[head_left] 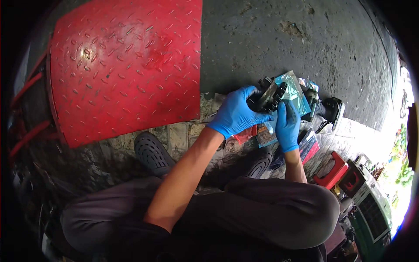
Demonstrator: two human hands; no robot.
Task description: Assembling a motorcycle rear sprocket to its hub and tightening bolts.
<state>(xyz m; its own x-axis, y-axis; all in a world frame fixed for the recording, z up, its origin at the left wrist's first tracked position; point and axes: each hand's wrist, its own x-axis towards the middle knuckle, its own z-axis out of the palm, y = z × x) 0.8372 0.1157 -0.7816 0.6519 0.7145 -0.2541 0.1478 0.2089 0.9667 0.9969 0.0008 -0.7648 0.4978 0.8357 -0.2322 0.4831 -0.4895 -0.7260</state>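
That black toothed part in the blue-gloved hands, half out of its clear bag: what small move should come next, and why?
Probably sliding the clear bag the rest of the way off. The left hand grips the black toothed part from the side, while the right hand pinches the bag's lower edge. The bag seems to cover only the part's far side, so a short pull should free it.

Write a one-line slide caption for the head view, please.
Two blue-gloved hands, left hand and right hand, hold a dark toothed part.
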